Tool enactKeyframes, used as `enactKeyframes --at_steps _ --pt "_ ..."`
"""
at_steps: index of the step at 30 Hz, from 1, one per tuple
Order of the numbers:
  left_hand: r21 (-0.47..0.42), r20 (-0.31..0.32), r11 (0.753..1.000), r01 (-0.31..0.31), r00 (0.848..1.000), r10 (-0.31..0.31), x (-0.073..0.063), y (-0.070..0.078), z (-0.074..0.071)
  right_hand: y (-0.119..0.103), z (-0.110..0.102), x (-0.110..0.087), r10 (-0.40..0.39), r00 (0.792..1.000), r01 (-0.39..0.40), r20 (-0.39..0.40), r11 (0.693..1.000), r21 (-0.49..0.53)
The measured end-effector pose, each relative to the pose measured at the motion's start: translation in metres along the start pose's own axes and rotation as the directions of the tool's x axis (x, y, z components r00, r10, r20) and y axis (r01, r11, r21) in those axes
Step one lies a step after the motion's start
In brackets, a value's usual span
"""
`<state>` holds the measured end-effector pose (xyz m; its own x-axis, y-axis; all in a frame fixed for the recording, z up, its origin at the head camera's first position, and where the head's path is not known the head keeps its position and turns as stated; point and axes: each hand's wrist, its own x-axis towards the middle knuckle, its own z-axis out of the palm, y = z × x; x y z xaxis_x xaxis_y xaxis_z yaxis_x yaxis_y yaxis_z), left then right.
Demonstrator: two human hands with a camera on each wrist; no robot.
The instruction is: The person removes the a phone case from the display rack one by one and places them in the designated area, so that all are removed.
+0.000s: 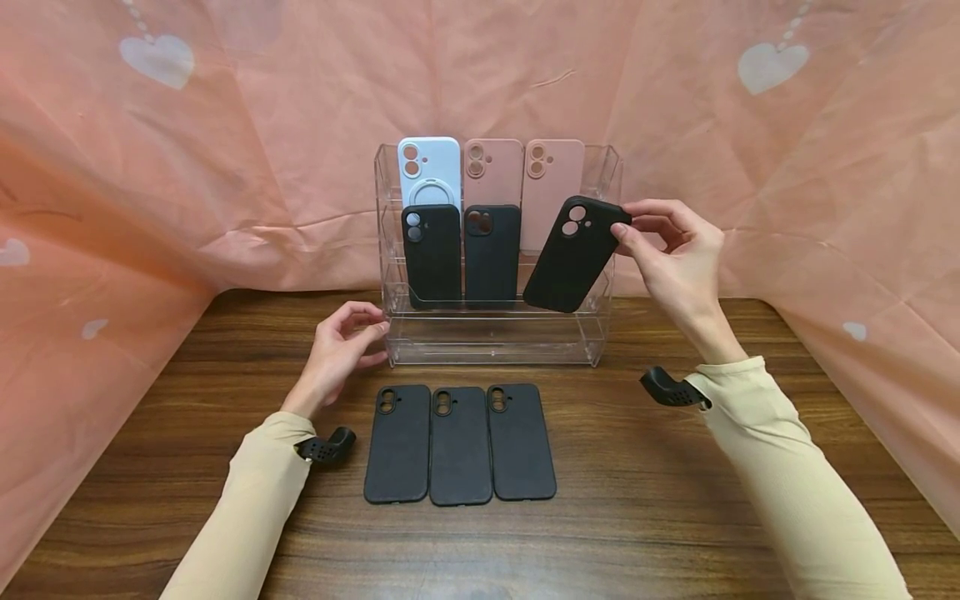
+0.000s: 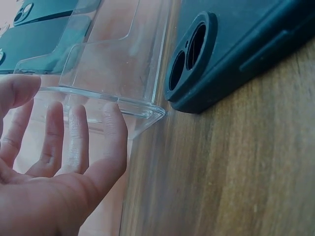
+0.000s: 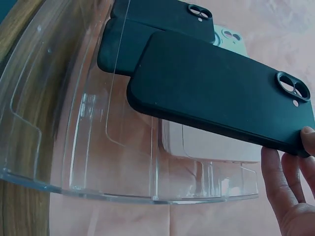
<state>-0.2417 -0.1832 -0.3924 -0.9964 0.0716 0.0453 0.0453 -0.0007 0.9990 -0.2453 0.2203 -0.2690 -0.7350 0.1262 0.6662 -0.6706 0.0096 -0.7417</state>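
Note:
My right hand [image 1: 678,254] pinches the upper right corner of a black phone case [image 1: 572,257] between thumb and fingers. The case tilts, its lower end at the middle tier of a clear tiered display rack [image 1: 495,354]. Beside it in that tier stand two dark phone cases [image 1: 432,262] [image 1: 492,258]. Behind them rise a white phone case [image 1: 429,171] with a ring and two pink phone cases [image 1: 492,175] [image 1: 553,179]. My left hand [image 1: 345,350] is at the rack's left side, its fingers [image 2: 78,137] fairly straight against or close to the clear panel.
Three black phone cases [image 1: 397,446] [image 1: 461,446] [image 1: 522,442] lie side by side on the wooden table [image 1: 630,517] in front of the rack. A pink cloth [image 1: 315,167] with white hearts hangs behind and on both sides.

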Motion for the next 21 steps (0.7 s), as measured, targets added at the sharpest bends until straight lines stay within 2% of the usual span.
enactKeyframes --at_steps 7,13,21 --pt "-0.007 0.003 1.0 0.001 1.0 -0.001 0.0 0.0 0.0 -0.004 -0.012 -0.01 0.023 0.999 -0.022 0.032 0.999 -0.024" --pt "-0.003 0.001 1.0 0.0 1.0 0.0 0.001 -0.001 -0.001 -0.006 -0.021 -0.019 0.051 0.995 -0.051 0.081 0.999 -0.002" --pt "-0.004 0.009 1.0 0.004 1.0 -0.004 0.001 -0.001 -0.002 -0.008 -0.036 -0.035 0.163 0.98 -0.161 0.115 0.987 -0.027"
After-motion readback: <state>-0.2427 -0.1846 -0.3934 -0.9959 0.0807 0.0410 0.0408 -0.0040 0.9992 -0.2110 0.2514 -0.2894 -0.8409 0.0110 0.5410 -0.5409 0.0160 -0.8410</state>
